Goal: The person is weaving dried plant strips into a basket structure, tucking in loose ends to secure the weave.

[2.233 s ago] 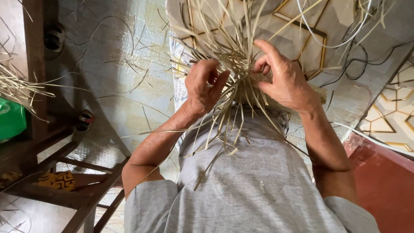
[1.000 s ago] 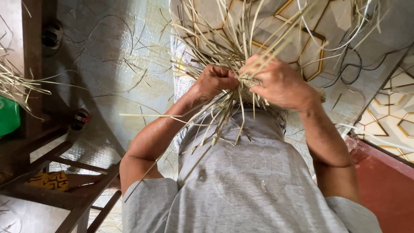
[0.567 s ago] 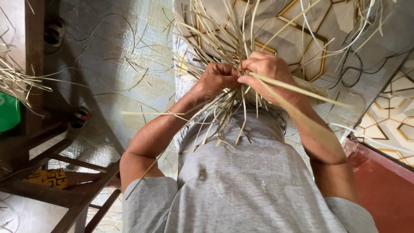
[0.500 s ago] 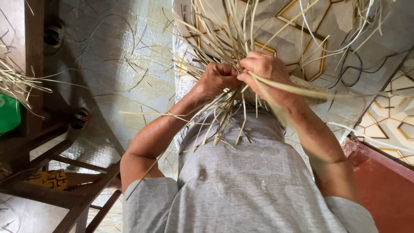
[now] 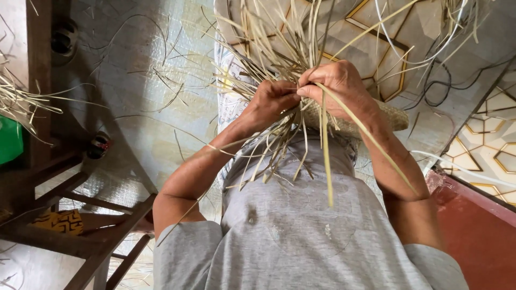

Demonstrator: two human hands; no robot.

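The woven straw piece (image 5: 344,121) lies in front of the person's chest, just above the grey shirt (image 5: 301,231), and most of it is hidden: both hands cover its near edge, and only a tan plaited band shows, running out from under the right wrist toward the red ledge (image 5: 478,225). Its full shape cannot be made out. The band's long axis runs roughly crosswise to the person, and its far end by the ledge is blunt.

From the woven piece a fan of loose straw strips (image 5: 279,48) points away from the shirt toward the patterned floor tiles (image 5: 376,48); their tips are cut off by the top edge. Shorter strips hang from the piece down over the shirt, and one long strip (image 5: 365,131) runs aslant from the right hand's fingers along the right forearm, toward the ledge.

A dark wooden chair frame (image 5: 70,215) stands well apart from the woven piece, on the left-arm side. Only its rungs and legs show. Beside it a green thing (image 5: 11,139) is cut by the edge, too little to identify.

The right hand (image 5: 336,86) sits on the woven piece, fingers curled, pinching the long strip at its near end. The left hand (image 5: 271,102) touches it knuckle to knuckle, clenched on a bundle of strips; its fingertips are hidden.
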